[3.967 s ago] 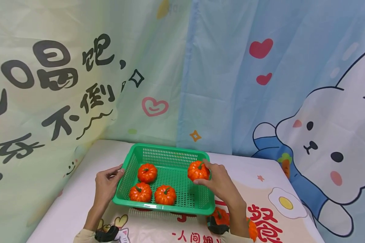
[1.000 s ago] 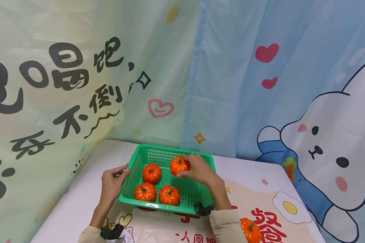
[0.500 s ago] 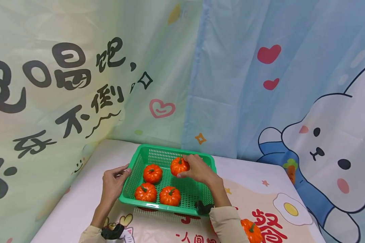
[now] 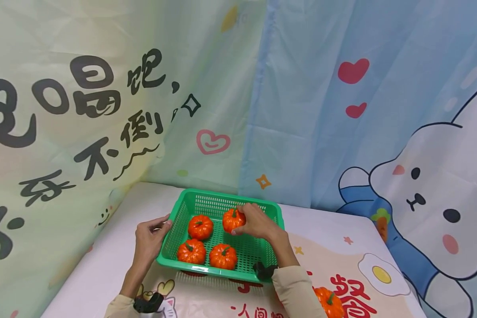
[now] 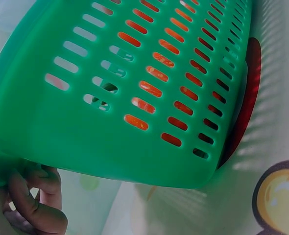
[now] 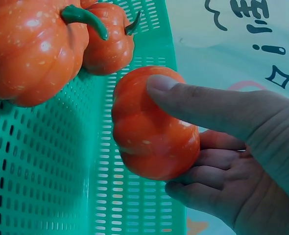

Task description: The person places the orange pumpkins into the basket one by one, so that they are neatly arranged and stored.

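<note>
A green plastic basket (image 4: 258, 254) with slotted walls stands on the table. My left hand (image 4: 148, 240) grips its left rim, fingers curled under the edge in the left wrist view. My right hand (image 4: 259, 224) holds a small orange pumpkin (image 4: 232, 221) in the back part of the basket, thumb on one side and fingers on the other (image 6: 156, 125). Three more pumpkins lie inside: one at the back left (image 4: 200, 228), one at the front left (image 4: 191, 251) and one at the front middle (image 4: 223, 257).
Another pumpkin (image 4: 329, 302) lies on the printed tablecloth (image 4: 322, 247) to the right, partly behind my right sleeve (image 4: 298, 289). A printed curtain (image 4: 286, 110) hangs close behind the table. Black straps sit on both wrists.
Since the earliest frame my right hand has carried the pumpkin leftward over the basket, then slightly lower. The left hand keeps its hold on the rim. The head view has shifted a little.
</note>
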Available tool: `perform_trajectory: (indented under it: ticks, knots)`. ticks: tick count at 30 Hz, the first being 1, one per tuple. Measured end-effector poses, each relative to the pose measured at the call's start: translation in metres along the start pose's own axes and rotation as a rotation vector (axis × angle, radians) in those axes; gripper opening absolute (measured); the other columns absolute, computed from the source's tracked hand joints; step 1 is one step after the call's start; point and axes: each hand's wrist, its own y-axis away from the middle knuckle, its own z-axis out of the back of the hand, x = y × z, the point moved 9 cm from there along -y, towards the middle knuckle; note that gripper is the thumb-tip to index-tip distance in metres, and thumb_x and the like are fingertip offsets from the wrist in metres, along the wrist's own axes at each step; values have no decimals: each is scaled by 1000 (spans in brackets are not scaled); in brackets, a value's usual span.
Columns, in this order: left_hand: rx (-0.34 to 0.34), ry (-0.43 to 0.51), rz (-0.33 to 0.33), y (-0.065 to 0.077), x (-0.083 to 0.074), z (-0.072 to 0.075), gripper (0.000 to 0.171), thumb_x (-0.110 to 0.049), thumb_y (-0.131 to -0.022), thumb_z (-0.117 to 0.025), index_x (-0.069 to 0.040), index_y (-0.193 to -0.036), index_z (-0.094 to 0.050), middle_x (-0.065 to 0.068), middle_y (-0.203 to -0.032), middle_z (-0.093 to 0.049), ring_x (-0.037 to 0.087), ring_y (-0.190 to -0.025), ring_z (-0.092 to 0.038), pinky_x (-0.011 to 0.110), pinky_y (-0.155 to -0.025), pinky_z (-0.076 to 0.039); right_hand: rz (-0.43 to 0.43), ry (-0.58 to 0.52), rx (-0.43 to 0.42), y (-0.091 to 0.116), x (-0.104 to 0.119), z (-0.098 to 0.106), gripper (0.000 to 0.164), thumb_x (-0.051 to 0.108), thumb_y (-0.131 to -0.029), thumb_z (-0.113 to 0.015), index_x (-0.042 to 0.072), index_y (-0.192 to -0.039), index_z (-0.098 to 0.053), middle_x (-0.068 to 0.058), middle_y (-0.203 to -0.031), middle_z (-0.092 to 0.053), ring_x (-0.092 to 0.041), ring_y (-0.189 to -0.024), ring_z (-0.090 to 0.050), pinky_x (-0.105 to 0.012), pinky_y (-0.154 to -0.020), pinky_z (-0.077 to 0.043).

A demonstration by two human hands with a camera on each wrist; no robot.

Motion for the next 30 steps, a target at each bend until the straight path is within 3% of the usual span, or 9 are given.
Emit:
perform_trajectory:
  ticks: [5,12,14,16,18,21,24,27,30]
  knots:
    - [-5,-6,8,0,0,0,28,-12,-104,-74,2,-129,-78,29,-108,-80,-1,-73,-70,17,-64,-57,-1,-7,20,-3,-3,-3,29,16,-85,-95,4,-101,-74,-3,-81,-66,-12,-67,-53,-23,-61,-44]
    - [-7,-1,0,0,1,0,28,-12,-104,-74,3,-128,-78,30,-109,-80,-1,-75,-70,17,-65,-57,52,0,58,-9,-2,-11,31,15,-84,-96,-1,-89,-70,-3,-70,-54,-7,-62,-42,-21,-60,-35]
    - [-10,11,-3,0,2,1,28,-11,-104,-74,3,-127,-79,30,-107,-80,0,-74,-71,17,-64,-57,63,-16,67,-10,-2,-12,31,15,-83,-96,-5,-97,-76,-13,-76,-67,-6,-61,-43,-21,-60,-35]
    - [-11,24,-7,0,3,0,28,-10,-103,-75,4,-127,-79,30,-104,-80,0,-72,-72,17,-63,-57,63,-35,73,-11,-5,-14,40,15,-82,-97,-8,-110,-80,-26,-101,-79,-6,-62,-48,-21,-61,-37]
    - [-11,32,-16,-1,3,0,28,-10,-103,-75,5,-126,-78,30,-102,-80,1,-72,-72,17,-63,-58,94,-45,74,-15,-17,-20,56,21,-81,-99,-6,-125,-78,-31,-130,-74,-8,-65,-55,-23,-64,-40]
    - [-6,39,-21,-1,3,0,28,-9,-103,-75,6,-126,-78,30,-100,-80,3,-71,-73,18,-62,-58,127,-29,73,-22,-36,-31,72,31,-79,-101,-4,-135,-73,-27,-145,-66,-10,-69,-57,-24,-67,-42]
    - [-3,37,-21,-1,1,-1,28,-9,-103,-74,5,-126,-79,30,-100,-80,4,-71,-74,18,-62,-58,161,1,60,-34,-64,-48,81,39,-76,-102,0,-139,-71,-21,-145,-68,-9,-68,-51,-24,-66,-41]
    - [-11,32,-16,-1,1,1,27,-9,-103,-75,4,-126,-79,29,-101,-81,4,-71,-73,18,-62,-58,139,2,52,-41,-78,-56,82,38,-73,-103,4,-141,-72,-17,-137,-76,-9,-64,-39,-26,-63,-39]
    - [-17,28,-20,-1,0,2,27,-9,-102,-76,4,-125,-79,30,-100,-80,4,-72,-72,18,-62,-58,97,4,65,-44,-80,-57,86,37,-70,-105,8,-143,-71,-10,-106,-83,-12,-65,-35,-27,-63,-38]
